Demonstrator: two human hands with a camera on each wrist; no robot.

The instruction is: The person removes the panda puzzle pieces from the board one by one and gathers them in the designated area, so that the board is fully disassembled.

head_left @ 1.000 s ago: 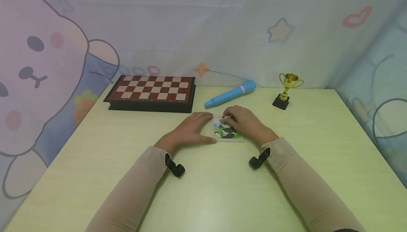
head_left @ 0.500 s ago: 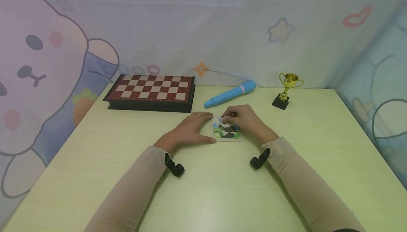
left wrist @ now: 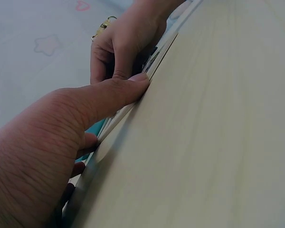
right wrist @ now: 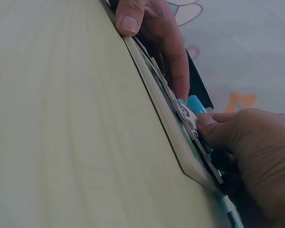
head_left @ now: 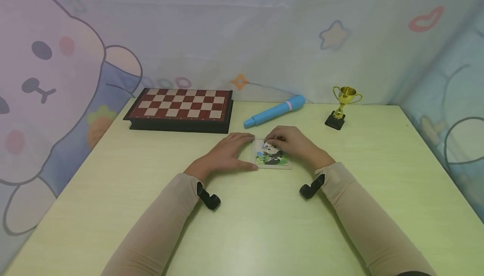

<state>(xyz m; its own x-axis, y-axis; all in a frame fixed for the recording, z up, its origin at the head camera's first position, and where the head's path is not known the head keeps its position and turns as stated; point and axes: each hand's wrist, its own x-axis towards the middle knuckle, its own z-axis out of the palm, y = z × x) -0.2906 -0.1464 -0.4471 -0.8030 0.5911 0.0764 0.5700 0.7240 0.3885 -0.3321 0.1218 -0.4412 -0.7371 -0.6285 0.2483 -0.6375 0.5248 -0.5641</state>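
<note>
A small square puzzle board (head_left: 272,167) with a pale rim lies flat on the table in the head view. My left hand (head_left: 225,154) holds its left side, thumb at the near corner and fingers at the far corner. My right hand (head_left: 293,143) pinches a panda puzzle piece (head_left: 273,149) over the board, near its far right part. In the right wrist view the thumb (right wrist: 213,130) presses on the panda piece (right wrist: 187,116), which stands slightly tilted above the rim. My right fingers hide part of the piece and the board's far right corner.
Behind the left hand is a folding chessboard box (head_left: 181,110) with red and white squares. A blue toy microphone (head_left: 274,111) lies behind the puzzle board. At the back right stands a gold trophy cup (head_left: 342,106) on a black base. A printed cloth (head_left: 264,36) hangs behind the table.
The panda piece has turned and shifted slightly right, so more of its face shows. My right hand has moved a little with it. My left hand stays in place.
</note>
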